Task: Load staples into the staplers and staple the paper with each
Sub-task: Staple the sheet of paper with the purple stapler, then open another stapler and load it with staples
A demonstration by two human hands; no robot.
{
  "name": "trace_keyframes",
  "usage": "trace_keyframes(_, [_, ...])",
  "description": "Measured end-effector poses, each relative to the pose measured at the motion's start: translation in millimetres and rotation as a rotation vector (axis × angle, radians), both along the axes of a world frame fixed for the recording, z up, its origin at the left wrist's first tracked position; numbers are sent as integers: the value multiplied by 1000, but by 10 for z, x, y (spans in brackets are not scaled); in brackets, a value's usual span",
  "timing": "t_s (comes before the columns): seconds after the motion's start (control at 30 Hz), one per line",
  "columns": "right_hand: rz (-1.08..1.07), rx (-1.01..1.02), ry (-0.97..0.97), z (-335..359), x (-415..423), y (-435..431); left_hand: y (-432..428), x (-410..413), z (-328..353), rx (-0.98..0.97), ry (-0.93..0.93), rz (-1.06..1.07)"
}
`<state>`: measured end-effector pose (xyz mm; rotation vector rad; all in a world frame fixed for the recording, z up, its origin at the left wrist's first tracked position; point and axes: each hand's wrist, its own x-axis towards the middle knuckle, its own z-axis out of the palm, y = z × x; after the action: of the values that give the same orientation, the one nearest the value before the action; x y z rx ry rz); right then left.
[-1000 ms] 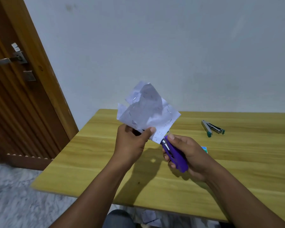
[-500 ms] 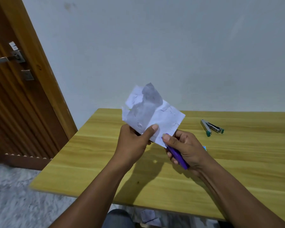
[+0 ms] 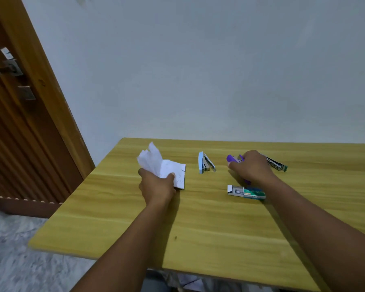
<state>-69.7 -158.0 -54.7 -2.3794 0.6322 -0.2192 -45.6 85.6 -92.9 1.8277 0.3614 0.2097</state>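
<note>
My left hand (image 3: 156, 184) presses the crumpled white paper (image 3: 167, 165) down on the wooden table (image 3: 198, 228), thumb on top of the sheets. My right hand (image 3: 251, 167) rests over the purple stapler (image 3: 232, 158) lying on the table, fingers curled around it; only its far end and a bit near my wrist show. A light blue stapler (image 3: 204, 163) lies between my hands. A green-tipped metal stapler (image 3: 276, 164) pokes out to the right from behind my right hand. An open green box of staples (image 3: 247, 192) sits just in front of my right wrist.
The table's left edge runs beside a brown wooden door (image 3: 19, 123) with a metal handle. A grey wall (image 3: 219, 70) stands right behind the table. Grey marbled floor (image 3: 9, 249) lies to the lower left.
Both hands came down from mid-air to the table: the paper now lies on the surface and the purple stapler rests further back on the right. The light blue stapler and staple box are now in view.
</note>
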Motion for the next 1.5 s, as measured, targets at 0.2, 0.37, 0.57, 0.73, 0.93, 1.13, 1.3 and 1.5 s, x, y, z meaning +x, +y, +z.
trace_keyframes(0.2, [-50,-306,37,-122,207,-19,-175,137,141,234,75,15])
trace_keyframes(0.37, [-205,-479,72,15,39,-408,-117,39,124,538,-61,-65])
trace_keyframes(0.57, [-157,-261,-1,-48,-206,-650,-351,-105,165,440,-374,-281])
trace_keyframes(0.73, [-1,563,-118,353,-455,-338,-697,-276,358,89,-188,-700])
trace_keyframes(0.93, [199,832,-37,474,-786,-117,-781,-331,453,224,-416,-904])
trace_keyframes(1.13, [397,849,-283,278,-888,-177,-691,-407,466,74,-322,-860])
trace_keyframes(1.3, [354,801,-438,142,-875,-163,-635,-478,571,-130,-253,-801])
trace_keyframes(1.5, [335,757,-535,119,-868,-227,-450,-467,603,-316,-194,-639])
